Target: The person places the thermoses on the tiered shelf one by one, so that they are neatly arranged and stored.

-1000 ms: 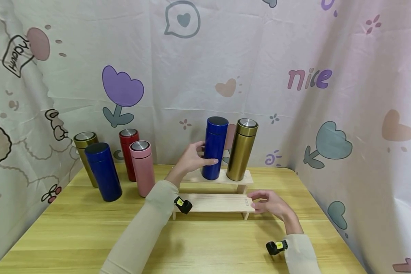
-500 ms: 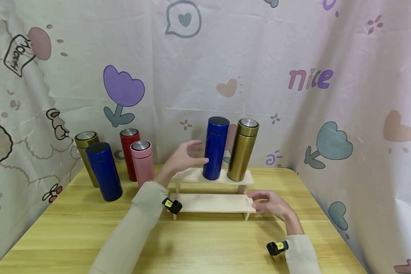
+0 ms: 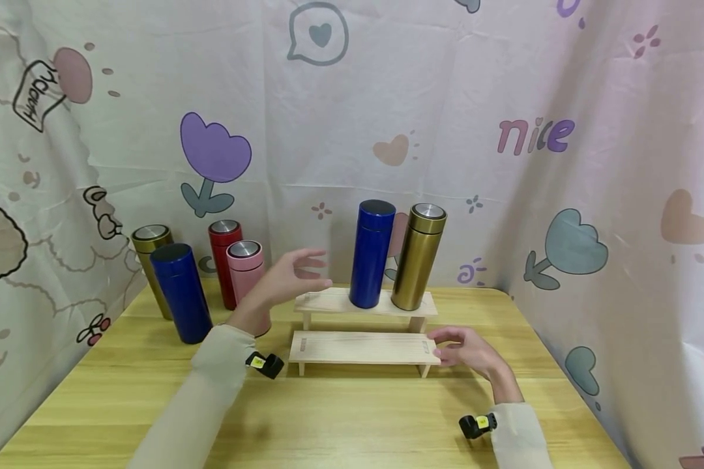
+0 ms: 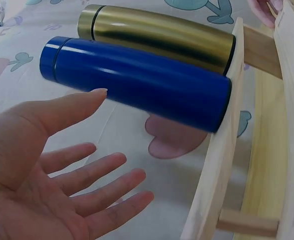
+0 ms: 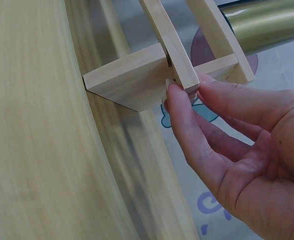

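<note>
A blue thermos bottle [image 3: 373,254] and a gold thermos bottle [image 3: 419,256] stand side by side on the upper tier of a two-step wooden stand [image 3: 364,346]. My left hand [image 3: 290,277] is in the air to the left of that blue bottle, fingers spread, holding nothing. The left wrist view has the same hand [image 4: 61,165] with the thumb near the blue bottle [image 4: 141,82], palm bare. At the stand's right end my right hand [image 3: 466,352] pinches the lower board. Thumb and fingertips close on the board's end [image 5: 179,65] in the right wrist view.
On the table's left stand another blue bottle [image 3: 182,293], another gold bottle [image 3: 152,270], a red bottle [image 3: 225,264] and a pink bottle [image 3: 246,270], partly behind my left arm. A printed curtain [image 3: 446,78] hangs behind the wooden table [image 3: 328,423].
My left hand has let go of the blue bottle on the stand and moved left, away from it. The bottle stays upright in place. My right hand keeps its grip on the board.
</note>
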The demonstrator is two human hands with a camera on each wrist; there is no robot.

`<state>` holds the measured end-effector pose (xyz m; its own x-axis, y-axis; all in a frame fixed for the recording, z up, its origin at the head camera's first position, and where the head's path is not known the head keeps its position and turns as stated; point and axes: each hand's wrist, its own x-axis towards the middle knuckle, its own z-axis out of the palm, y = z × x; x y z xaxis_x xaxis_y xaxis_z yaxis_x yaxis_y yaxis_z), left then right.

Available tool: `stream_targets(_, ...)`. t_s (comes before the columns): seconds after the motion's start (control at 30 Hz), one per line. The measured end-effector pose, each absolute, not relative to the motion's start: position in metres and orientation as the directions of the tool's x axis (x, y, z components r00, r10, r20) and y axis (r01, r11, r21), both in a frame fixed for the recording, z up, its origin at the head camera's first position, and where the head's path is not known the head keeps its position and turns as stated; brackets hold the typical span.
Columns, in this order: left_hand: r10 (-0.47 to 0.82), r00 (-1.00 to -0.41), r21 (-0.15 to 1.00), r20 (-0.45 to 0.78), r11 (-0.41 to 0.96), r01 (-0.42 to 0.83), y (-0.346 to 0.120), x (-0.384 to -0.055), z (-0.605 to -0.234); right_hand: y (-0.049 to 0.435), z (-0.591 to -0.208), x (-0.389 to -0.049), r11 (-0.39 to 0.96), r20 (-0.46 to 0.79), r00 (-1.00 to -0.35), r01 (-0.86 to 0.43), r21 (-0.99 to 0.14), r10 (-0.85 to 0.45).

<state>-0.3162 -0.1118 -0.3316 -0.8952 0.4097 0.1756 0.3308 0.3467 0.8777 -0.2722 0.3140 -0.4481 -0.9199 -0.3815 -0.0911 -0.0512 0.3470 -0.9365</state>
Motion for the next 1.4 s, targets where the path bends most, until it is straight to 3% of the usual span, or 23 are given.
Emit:
stream_targets(0.37,0.383,-0.917,0.813,0.114,0.495,0.308,-0.157,-0.302,-0.352,0.314,-0.448,-0.272,0.356,-0.084,-0.920,-0.063,-0.932,-0.384)
stream_targets(0.7,0.396,-0.908,0.806,0.135,0.489,0.333,-0.184,-0.293,-0.369,0.316,-0.450,-0.272,0.353,-0.084,-0.919,-0.063,-0.934,-0.386)
stream_targets(1.4,0.293,-0.945,0.775,0.143,0.560,0.291,-0.235,-0.278,-0.394,0.314,-0.450,-0.272,0.353,-0.090,-0.920,-0.054,-0.934,-0.380)
